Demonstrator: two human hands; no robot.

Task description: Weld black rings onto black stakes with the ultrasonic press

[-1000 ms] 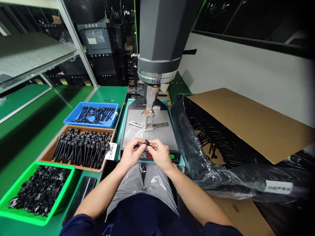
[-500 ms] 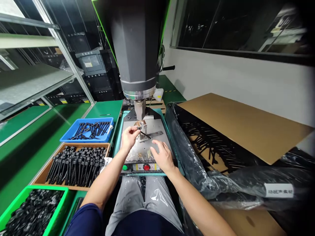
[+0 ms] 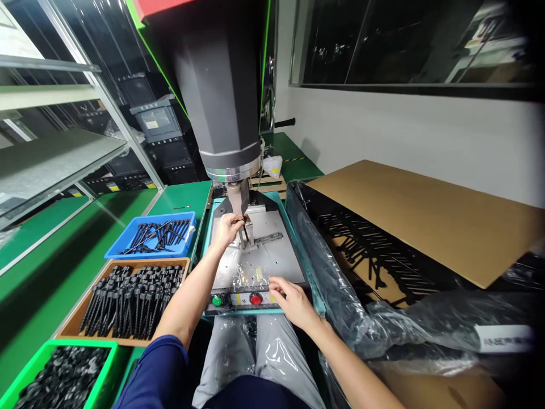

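Note:
My left hand (image 3: 228, 229) is closed on the top of a thin black rod (image 3: 246, 233), which points down beside the metal fixture (image 3: 250, 227). Right above the fixture is the narrow metal tip (image 3: 238, 197) of a large dark machine head (image 3: 219, 96). The fixture stands on a grey metal plate (image 3: 272, 262). Near the plate's front right edge, my right hand (image 3: 293, 300) hovers with nothing visible in it, its fingers loosely curved and apart. Below the plate, the front panel carries a green button (image 3: 217, 300) and a red button (image 3: 255, 299).
To the left are a blue tray (image 3: 111, 250) of black rods, a brown tray (image 3: 70, 318) of black headed rods and a green bin (image 3: 111, 363) of small black parts. On the right, a plastic-lined box (image 3: 336, 284) holds more black parts under cardboard (image 3: 409, 216).
My left hand has brought the black rod from a slant to nearly upright at the fixture. My right hand has drawn back from it towards the front panel. The view has shifted slightly.

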